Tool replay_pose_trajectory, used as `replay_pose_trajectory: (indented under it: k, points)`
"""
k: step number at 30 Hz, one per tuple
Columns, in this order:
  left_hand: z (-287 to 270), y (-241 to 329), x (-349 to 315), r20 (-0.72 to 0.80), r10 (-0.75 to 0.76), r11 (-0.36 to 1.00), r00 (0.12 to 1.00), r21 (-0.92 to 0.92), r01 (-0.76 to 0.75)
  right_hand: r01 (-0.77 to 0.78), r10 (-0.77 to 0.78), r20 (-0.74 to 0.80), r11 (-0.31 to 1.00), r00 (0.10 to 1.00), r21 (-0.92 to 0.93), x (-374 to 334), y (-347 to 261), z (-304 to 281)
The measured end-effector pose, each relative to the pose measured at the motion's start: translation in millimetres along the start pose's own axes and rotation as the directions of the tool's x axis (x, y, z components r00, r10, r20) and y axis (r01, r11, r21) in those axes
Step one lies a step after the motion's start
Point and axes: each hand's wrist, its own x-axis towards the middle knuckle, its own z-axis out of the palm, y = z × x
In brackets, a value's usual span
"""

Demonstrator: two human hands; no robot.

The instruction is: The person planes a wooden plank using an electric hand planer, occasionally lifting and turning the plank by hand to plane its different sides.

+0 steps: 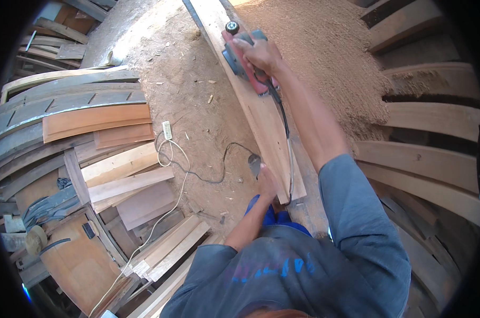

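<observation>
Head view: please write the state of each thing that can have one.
Wooden board: lying flat
Electric planer: on the board; running or not, unclear
Right hand: closed on the planer
Left hand: near the board's lower end; contact unclear
Black cord: trailing along the board
White socket block: on the floor
Pale cord: partly looped

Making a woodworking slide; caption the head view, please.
The right hand grips a power planer on a long board, wood shavings spread alongside.

planer [234,61] on board [269,127] | sawdust [324,47] right of board | socket block [167,130] left of board
</observation>
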Motion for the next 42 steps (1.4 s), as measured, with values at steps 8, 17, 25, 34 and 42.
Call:
replay_pose_trajectory:
  k: [8,17,25,34,42]
  points:
    - [-11,30,12,0.269,0.147,0.701,0.952,-0.707,0.092,0.11,-0.12,0.047,0.976,0.992,0.186,-248,108,7]
    - [-35,60,5,0.418,0.088,0.657,0.904,-0.706,0.263,-0.238,0.213,0.176,0.962,0.961,0.135,-481,152,7]
    - [-44,39,14,0.636,0.315,0.406,0.704,-0.761,0.506,0.033,-0.032,-0.058,0.999,0.998,0.021,-222,72,27]
    - [-22,50,-6,0.383,0.213,0.775,0.899,-0.627,0.083,-0.093,0.093,0.009,0.993,0.996,0.074,-75,34,-2]
    - [-36,82,-24,0.388,0.07,0.773,0.919,-0.604,0.197,-0.068,0.048,0.14,0.987,0.989,0.146,-289,119,-12]
